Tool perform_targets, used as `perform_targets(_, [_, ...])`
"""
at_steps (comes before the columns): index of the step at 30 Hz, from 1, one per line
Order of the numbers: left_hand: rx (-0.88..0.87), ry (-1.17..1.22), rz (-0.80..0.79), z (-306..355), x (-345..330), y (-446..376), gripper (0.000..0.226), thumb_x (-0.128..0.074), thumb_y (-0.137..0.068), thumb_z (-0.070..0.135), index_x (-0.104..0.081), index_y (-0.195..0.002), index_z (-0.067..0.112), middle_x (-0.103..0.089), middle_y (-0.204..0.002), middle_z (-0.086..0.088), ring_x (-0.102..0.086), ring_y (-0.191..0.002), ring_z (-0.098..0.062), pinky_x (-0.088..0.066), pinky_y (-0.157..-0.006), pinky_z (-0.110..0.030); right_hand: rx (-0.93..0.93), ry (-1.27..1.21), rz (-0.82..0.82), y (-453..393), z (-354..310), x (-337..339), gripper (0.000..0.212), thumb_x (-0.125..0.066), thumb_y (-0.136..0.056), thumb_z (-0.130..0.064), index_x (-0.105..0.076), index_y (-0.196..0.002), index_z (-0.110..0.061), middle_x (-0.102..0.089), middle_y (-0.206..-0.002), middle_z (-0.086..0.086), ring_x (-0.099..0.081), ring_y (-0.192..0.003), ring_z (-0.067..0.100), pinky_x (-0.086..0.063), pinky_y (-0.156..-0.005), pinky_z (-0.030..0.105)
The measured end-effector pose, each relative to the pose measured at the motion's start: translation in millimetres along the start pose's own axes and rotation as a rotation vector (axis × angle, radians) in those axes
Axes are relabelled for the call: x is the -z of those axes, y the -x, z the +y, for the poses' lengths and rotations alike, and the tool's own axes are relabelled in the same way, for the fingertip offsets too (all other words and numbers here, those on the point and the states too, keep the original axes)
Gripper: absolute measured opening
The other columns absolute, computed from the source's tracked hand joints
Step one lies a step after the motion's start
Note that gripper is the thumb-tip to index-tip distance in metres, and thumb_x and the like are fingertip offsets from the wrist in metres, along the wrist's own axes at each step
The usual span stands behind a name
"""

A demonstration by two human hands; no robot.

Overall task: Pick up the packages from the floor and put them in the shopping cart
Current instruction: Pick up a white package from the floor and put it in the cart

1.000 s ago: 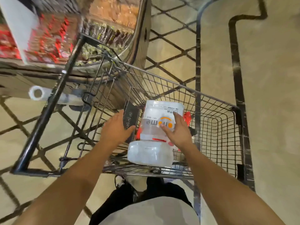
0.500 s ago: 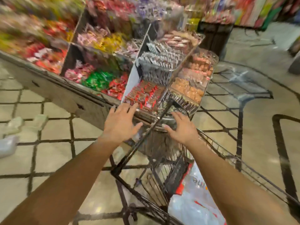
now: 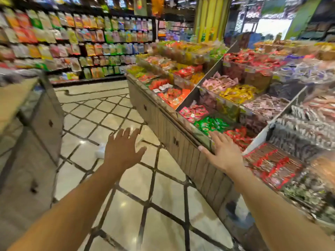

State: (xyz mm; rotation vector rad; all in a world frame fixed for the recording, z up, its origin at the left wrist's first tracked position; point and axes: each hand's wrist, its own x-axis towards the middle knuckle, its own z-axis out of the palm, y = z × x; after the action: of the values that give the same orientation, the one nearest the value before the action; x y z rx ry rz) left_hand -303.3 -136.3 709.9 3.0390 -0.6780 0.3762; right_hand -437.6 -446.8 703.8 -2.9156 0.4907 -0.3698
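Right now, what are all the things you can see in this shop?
White packages: at least one, blurred, on the floor beyond the left hand.
Floor: one, cream tiles with dark lines.
Sweet bins: many, red, green, yellow and pink wrappers, on the right.
Wooden counter: one, beige, holding the bins.
Wall shelves: many colourful bags, far left.
Grey stand: one, near left.
Yellow pillar: one, at the back.
Left hand: empty, fingers spread, over the floor.
Right hand: empty, over the counter edge.
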Motion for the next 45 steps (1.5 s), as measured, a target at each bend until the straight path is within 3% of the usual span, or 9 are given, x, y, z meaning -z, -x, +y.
perform_targets(2, [0.071, -0.061, 0.011, -41.5, -5.2, -5.8, 0.083, -0.039, -0.095, 0.073, -0.029, -0.164, 0.029, -0.038, -0.167, -0.003, -0.033, -0.154, -0.028, -0.025, -0.123, -0.051, 0.093, -0.009, 0.018, -25.6, -44.6, -17.9, 0.101, -0.017, -0.087, -0.088, -0.040, -0.163, -0.025, -0.041, -0.168, 0.004, -0.031, -0.157, 0.034, -0.037, -0.120, 0.054])
perform_targets(6, [0.211, -0.081, -0.033, -111.6, -22.7, -22.9, 0.080, -0.040, -0.094, 0.072, -0.034, -0.162, 0.029, -0.039, -0.167, -0.004, -0.034, -0.153, -0.031, -0.025, -0.122, -0.054, 0.238, -0.003, -0.033, -86.5, -121.3, -54.8, 0.086, -0.031, -0.094, -0.082, -0.032, -0.165, -0.033, -0.036, -0.170, -0.001, -0.027, -0.159, 0.030, -0.037, -0.120, 0.054])
perform_targets(11, [0.322, -0.125, -0.060, -176.3, -51.6, -67.8, 0.068, -0.048, -0.094, 0.066, -0.050, -0.149, 0.026, -0.055, -0.152, -0.003, -0.048, -0.140, -0.028, -0.037, -0.114, -0.050, 0.326, -0.054, -0.053, -187.7, -189.3, -101.5, 0.083, -0.039, -0.097, -0.078, -0.023, -0.166, -0.034, -0.032, -0.172, -0.001, -0.027, -0.158, 0.029, -0.033, -0.123, 0.054])
perform_targets(24, [0.396, -0.188, -0.186, -273.3, -106.4, -253.0, 0.065, -0.039, -0.099, 0.064, -0.045, -0.152, 0.025, -0.059, -0.137, 0.001, -0.055, -0.128, -0.024, -0.037, -0.111, -0.043, 0.449, 0.008, -0.216, -434.7, -270.0, -194.4, 0.083, -0.034, -0.098, -0.077, -0.023, -0.166, -0.032, -0.040, -0.167, 0.004, -0.037, -0.153, 0.030, -0.044, -0.115, 0.050])
perform_targets(28, [0.430, -0.139, -0.193, -305.7, -131.7, -310.4, 0.070, -0.038, -0.100, 0.064, -0.040, -0.157, 0.024, -0.057, -0.146, -0.001, -0.052, -0.134, -0.025, -0.038, -0.112, -0.044, 0.464, 0.017, -0.248, -495.5, -301.0, -228.5, 0.082, -0.034, -0.099, -0.077, -0.021, -0.167, -0.033, -0.038, -0.168, 0.002, -0.035, -0.153, 0.029, -0.041, -0.115, 0.048])
perform_targets(36, [0.442, 0.042, -0.042, -404.5, -180.7, -448.1, 0.071, -0.049, -0.098, 0.063, -0.048, -0.155, 0.021, -0.063, -0.144, -0.003, -0.060, -0.129, -0.025, -0.045, -0.107, -0.043, 0.529, 0.010, -0.232, -636.2, -403.0, -295.4, 0.079, -0.036, -0.101, -0.073, -0.027, -0.166, -0.030, -0.041, -0.166, 0.000, -0.038, -0.151, 0.026, -0.041, -0.114, 0.045])
perform_targets(41, [0.425, 0.086, 0.028, -477.4, -190.6, -529.1, 0.066, -0.053, -0.098, 0.058, -0.051, -0.151, 0.018, -0.062, -0.144, -0.007, -0.056, -0.133, -0.029, -0.042, -0.109, -0.046, 0.537, -0.148, -0.131, -716.4, -488.8, -314.1, 0.076, -0.044, -0.101, -0.071, -0.037, -0.163, -0.027, -0.047, -0.162, 0.001, -0.043, -0.148, 0.026, -0.040, -0.115, 0.043])
perform_targets(45, [0.436, 0.106, 0.094, -528.3, -194.7, -581.3, 0.063, -0.061, -0.097, 0.054, -0.059, -0.145, 0.013, -0.068, -0.135, -0.011, -0.062, -0.124, -0.034, -0.047, -0.101, -0.047, 0.563, -0.284, -0.051, -763.3, -544.9, -325.4, 0.073, -0.053, -0.101, -0.064, -0.044, -0.160, -0.023, -0.051, -0.159, 0.000, -0.046, -0.146, 0.024, -0.041, -0.117, 0.045])
